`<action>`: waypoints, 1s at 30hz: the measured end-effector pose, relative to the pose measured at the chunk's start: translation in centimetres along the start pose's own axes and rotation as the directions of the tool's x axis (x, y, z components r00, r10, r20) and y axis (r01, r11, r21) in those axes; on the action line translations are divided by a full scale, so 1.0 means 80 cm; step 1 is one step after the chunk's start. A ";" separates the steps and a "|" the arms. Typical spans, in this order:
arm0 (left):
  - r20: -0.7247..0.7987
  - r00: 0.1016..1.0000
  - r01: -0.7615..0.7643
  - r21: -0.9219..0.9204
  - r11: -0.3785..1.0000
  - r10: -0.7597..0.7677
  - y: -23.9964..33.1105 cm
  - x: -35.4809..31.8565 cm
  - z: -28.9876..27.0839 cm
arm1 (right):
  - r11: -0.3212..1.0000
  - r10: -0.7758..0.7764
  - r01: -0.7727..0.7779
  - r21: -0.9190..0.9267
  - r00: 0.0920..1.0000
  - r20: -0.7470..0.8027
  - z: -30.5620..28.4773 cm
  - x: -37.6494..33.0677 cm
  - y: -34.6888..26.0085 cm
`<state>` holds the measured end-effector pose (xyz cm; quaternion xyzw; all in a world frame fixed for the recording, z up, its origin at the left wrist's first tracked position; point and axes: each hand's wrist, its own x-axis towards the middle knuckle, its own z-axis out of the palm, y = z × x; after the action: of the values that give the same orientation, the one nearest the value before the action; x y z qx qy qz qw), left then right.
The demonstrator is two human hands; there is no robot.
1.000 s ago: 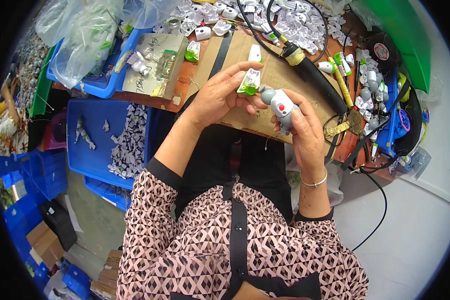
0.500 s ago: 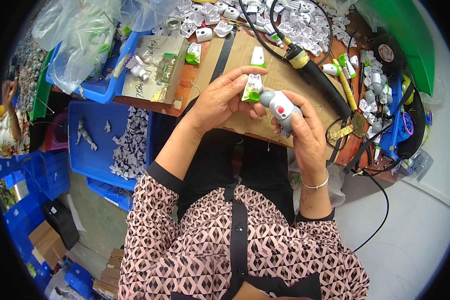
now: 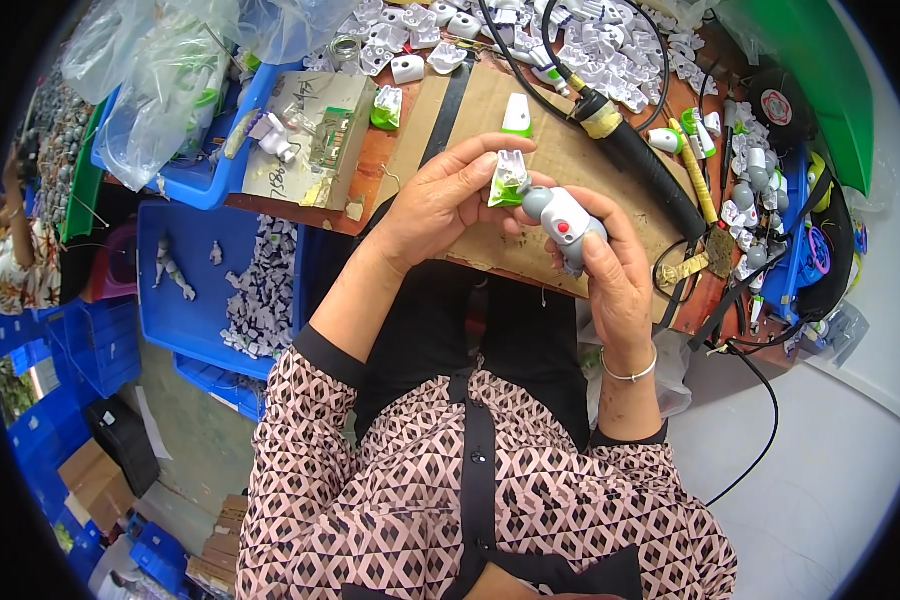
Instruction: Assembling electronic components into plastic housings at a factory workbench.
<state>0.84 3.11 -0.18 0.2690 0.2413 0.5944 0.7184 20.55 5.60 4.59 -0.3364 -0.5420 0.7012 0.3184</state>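
My left hand (image 3: 435,200) pinches a white and green plastic toy shell (image 3: 509,180), its hollow, moulded side showing. In my right hand (image 3: 620,280) is a grey and white toy limb (image 3: 568,222) with a red dot on it. The limb's rounded grey end sits right beside the shell's green edge; whether they touch is hard to see. Just beyond my fingers, a white and green toy piece (image 3: 517,115) lies on the cardboard sheet (image 3: 450,140). A similar open piece (image 3: 387,107) rests farther left.
A black cylindrical tool (image 3: 640,160) with a cable lies at the right, near a yellow stick (image 3: 697,180). White plastic parts (image 3: 610,50) heap up at the back. A box-shaped block (image 3: 310,140) stands left, by a blue crate (image 3: 200,190). Below it, a blue tray (image 3: 185,310) holds small parts.
The toy limb has shifted slightly right and toward me, its rounded end sliding away from the shell. My left hand keeps its hold, with the shell moved a little.
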 end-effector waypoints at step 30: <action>-0.015 1.000 -0.022 0.261 0.965 0.027 -0.007 -0.004 0.012 | 0.114 -0.565 0.363 -0.925 0.789 0.241 0.026 0.007 0.046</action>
<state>1.83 2.58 0.19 0.3586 0.3207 0.5687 0.6672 18.21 4.12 1.31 -0.3268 -0.8918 0.0728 0.3042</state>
